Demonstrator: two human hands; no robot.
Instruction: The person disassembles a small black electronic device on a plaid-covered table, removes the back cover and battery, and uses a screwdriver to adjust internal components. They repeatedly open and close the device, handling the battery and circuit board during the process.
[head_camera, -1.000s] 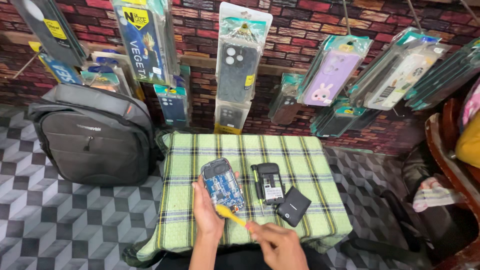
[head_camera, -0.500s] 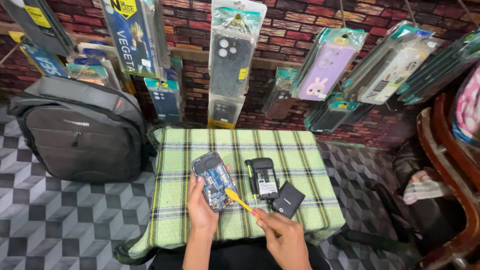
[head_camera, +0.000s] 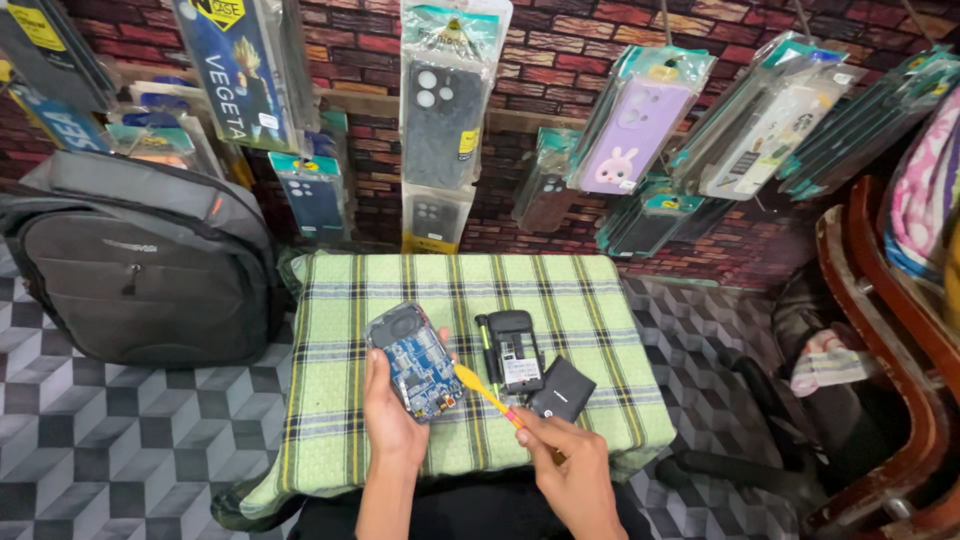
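Brick-patterned wall hung with packaged phone cases (head_camera: 440, 110), green plaid surface (head_camera: 590, 330) below. Left hand (head_camera: 392, 415) with grip closed around an opened phone (head_camera: 415, 362), blue circuit board up, just above the surface; right hand (head_camera: 568, 470) pinching a yellow pry tool (head_camera: 487, 395), tip at the board's right edge. Best kept shallow and slow, phone braced firmly, clear of the dark phone housing (head_camera: 512, 350) and black back cover (head_camera: 562, 390) nearby.

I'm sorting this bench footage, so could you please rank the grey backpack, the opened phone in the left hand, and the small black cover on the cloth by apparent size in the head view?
1. Grey backpack, clearly largest.
2. Opened phone, held in the left hand.
3. Black cover, slightly smaller; the phone's raised position nearer the camera makes this gap unsure.
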